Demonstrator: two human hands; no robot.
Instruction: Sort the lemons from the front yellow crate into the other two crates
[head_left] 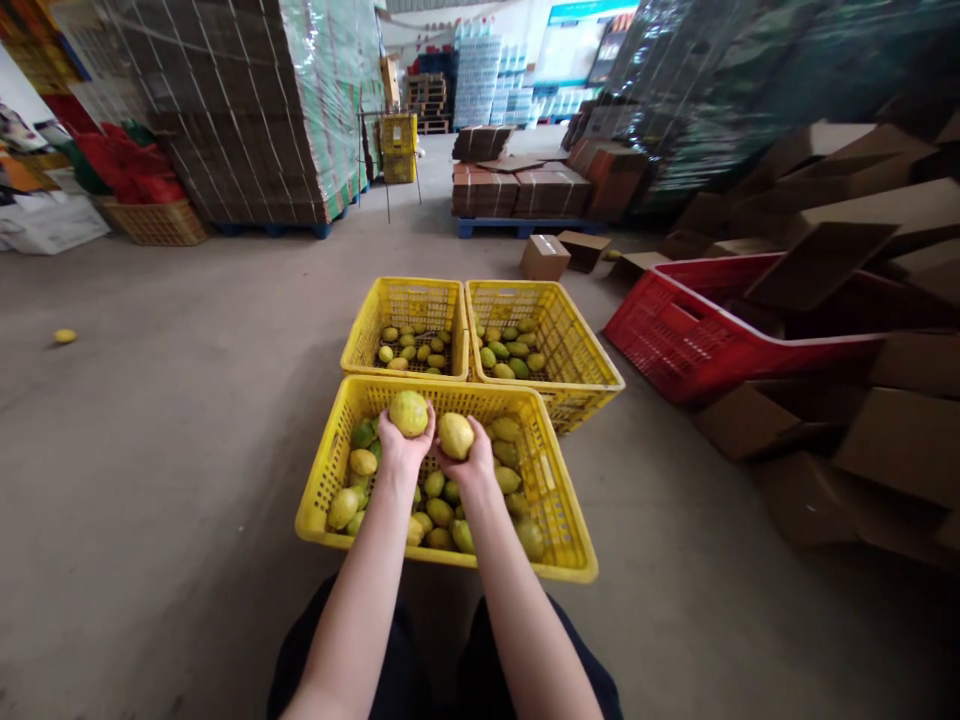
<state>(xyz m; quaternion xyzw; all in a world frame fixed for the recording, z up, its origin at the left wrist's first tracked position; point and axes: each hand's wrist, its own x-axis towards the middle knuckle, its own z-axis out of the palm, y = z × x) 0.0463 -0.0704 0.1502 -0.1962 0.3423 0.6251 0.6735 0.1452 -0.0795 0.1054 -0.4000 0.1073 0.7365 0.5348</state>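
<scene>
My left hand holds a round yellow-green fruit, its fingers around the underside. Beside it, my right hand grips a yellow fruit. Both hands are above the near yellow crate, where several green and yellow fruits lie. Two more yellow crates stand side by side just beyond: the back left crate and the back right crate. Each has several smaller-looking fruits on its bottom.
A red crate and open cardboard boxes crowd the right side. One yellow fruit lies on the floor at left. Wrapped pallet stacks and flattened cardboard on a blue pallet stand farther back.
</scene>
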